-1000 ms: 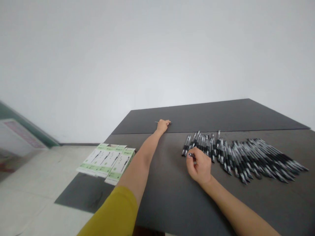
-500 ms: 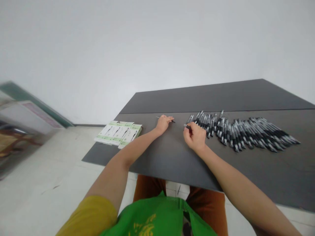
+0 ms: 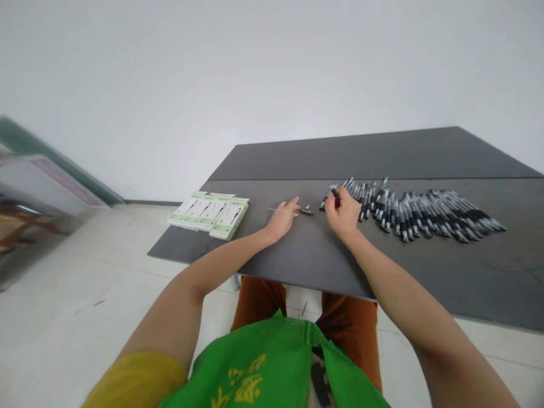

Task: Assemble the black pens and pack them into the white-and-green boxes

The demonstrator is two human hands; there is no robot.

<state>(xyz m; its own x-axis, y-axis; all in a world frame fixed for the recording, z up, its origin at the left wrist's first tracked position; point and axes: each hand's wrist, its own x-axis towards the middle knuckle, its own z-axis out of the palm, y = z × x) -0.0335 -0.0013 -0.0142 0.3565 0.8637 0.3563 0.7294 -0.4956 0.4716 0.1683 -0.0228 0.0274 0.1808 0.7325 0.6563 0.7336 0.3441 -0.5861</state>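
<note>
My left hand (image 3: pixel 284 220) rests low on the dark table with its fingers stretched out and apart. A thin, pale rod like a pen refill (image 3: pixel 270 209) shows past its left side. Just off its fingertips lie a dark, slim pen part (image 3: pixel 305 212) and a tiny pale pointed piece (image 3: pixel 307 207). My right hand (image 3: pixel 344 214) is closed around a dark, short-looking pen piece (image 3: pixel 335 194) whose end pokes up above the fingers; the rest is hidden in the fist. Right behind that hand begins a row of clear-and-black gel pens (image 3: pixel 408 218).
Flat green-and-white pen boxes (image 3: pixel 208 211) lie side by side at the table's left end. The dark table (image 3: pixel 348 156) meets a white wall (image 3: pixel 272 73). Blurred furniture (image 3: pixel 34 192) stands at far left.
My right hand has moved right, towards the pens, with the dark pen piece now pointing up. The left fingers have spread, and small pen parts now show on the table beside them.
</note>
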